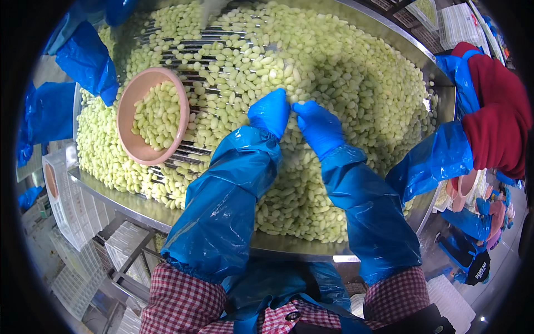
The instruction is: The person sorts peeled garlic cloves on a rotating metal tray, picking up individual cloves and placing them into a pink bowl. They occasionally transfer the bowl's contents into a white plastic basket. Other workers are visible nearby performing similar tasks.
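Observation:
Pale green oval fruits that look like grapes [356, 72] lie heaped over a large slatted metal table [208, 39]. My left hand [271, 113], in a blue glove, is closed low over the middle of the heap. Close to its right, my right hand [320, 128] is closed too, its fingertips pinched near the left hand. The two hands are slightly apart. Whatever sits between the fingers is hidden or too small to make out. Left of my hands, a pink bowl [182, 122] partly filled with the same fruits rests tilted on the slats.
The table's metal rim [295, 245] runs in front of me. Blue-sleeved arms [89, 61] of another person reach in at the left. At the right stands a person in a red top [495, 111], a blue sleeve by the rim. White plastic crates [75, 200] stand at the lower left.

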`<state>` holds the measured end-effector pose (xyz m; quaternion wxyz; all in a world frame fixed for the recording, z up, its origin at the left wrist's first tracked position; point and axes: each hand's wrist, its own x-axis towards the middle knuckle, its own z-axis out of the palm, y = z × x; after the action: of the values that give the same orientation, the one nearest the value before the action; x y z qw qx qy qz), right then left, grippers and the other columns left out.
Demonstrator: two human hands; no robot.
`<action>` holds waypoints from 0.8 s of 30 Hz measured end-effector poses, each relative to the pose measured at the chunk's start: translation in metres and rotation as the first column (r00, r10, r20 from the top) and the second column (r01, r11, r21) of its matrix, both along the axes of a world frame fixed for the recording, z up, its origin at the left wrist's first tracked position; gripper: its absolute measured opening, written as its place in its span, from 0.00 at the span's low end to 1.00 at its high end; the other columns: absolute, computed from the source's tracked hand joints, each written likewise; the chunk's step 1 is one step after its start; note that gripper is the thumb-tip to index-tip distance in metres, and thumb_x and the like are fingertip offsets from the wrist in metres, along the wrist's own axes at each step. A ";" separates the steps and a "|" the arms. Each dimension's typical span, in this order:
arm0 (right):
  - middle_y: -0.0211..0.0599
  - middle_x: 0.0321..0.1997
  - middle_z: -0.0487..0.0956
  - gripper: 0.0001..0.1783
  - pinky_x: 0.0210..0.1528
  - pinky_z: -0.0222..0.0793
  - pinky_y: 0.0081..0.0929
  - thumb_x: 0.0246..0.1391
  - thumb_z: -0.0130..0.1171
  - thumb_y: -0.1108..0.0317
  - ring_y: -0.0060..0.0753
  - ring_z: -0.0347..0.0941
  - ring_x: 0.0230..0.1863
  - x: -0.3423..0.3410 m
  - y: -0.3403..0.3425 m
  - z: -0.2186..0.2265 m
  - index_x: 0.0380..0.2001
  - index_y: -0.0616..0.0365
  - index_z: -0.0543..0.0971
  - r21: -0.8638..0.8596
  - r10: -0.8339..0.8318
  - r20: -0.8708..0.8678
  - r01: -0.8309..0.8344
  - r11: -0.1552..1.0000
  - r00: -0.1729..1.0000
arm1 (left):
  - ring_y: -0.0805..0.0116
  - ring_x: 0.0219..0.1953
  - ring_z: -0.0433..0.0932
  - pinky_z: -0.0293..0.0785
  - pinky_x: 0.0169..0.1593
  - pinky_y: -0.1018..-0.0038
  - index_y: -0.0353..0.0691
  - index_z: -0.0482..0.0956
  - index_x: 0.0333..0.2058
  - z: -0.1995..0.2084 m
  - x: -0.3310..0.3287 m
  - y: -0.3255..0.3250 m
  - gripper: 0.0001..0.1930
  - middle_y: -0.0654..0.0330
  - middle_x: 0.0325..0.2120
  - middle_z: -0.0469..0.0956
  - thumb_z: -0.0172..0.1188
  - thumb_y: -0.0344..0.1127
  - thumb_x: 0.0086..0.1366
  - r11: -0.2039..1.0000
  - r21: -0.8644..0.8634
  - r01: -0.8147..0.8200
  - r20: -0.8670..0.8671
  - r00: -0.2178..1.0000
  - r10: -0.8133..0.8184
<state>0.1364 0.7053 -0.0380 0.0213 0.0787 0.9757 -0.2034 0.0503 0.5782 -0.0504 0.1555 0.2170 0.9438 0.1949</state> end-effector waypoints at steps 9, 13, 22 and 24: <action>0.45 0.37 0.79 0.07 0.36 0.74 0.45 0.55 0.55 0.67 0.51 0.77 0.36 -0.023 -0.016 -0.008 0.38 0.54 0.77 -0.083 0.071 0.067 -0.065 0.994 0.995 | 0.75 0.22 0.70 0.61 0.23 0.80 0.42 0.73 0.39 0.045 0.037 -0.094 0.13 0.65 0.23 0.75 0.52 0.45 0.64 0.367 0.439 -0.820 0.841 0.519 0.155; 0.46 0.41 0.79 0.08 0.38 0.74 0.42 0.56 0.57 0.65 0.50 0.77 0.38 -0.020 -0.021 0.031 0.38 0.54 0.78 -0.287 0.009 0.098 0.020 0.958 0.995 | 0.67 0.34 0.76 0.71 0.35 0.71 0.39 0.72 0.50 0.059 0.053 -0.125 0.20 0.58 0.35 0.77 0.50 0.47 0.68 0.177 0.409 -0.895 0.911 0.413 -0.014; 0.41 0.45 0.78 0.15 0.46 0.75 0.34 0.56 0.57 0.75 0.43 0.77 0.44 -0.019 -0.007 0.041 0.48 0.56 0.78 -0.252 -0.207 -0.065 0.185 0.950 0.976 | 0.64 0.39 0.76 0.73 0.32 0.78 0.46 0.73 0.51 0.047 0.073 -0.102 0.15 0.58 0.44 0.76 0.54 0.42 0.69 -0.020 -0.062 -0.998 0.886 -0.046 -0.462; 0.42 0.45 0.77 0.15 0.45 0.75 0.35 0.55 0.57 0.76 0.46 0.76 0.45 -0.028 0.009 0.010 0.47 0.57 0.78 -0.136 -0.020 -0.029 0.016 0.991 0.999 | 0.66 0.38 0.76 0.72 0.30 0.79 0.47 0.74 0.49 0.044 0.074 -0.102 0.13 0.61 0.42 0.77 0.54 0.42 0.69 -0.016 -0.057 -0.998 0.888 -0.043 -0.457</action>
<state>0.1081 0.7146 -0.0275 0.0098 0.0827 0.9591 -0.2706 0.1244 0.4762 -0.0061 0.4234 -0.3168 0.2018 0.8244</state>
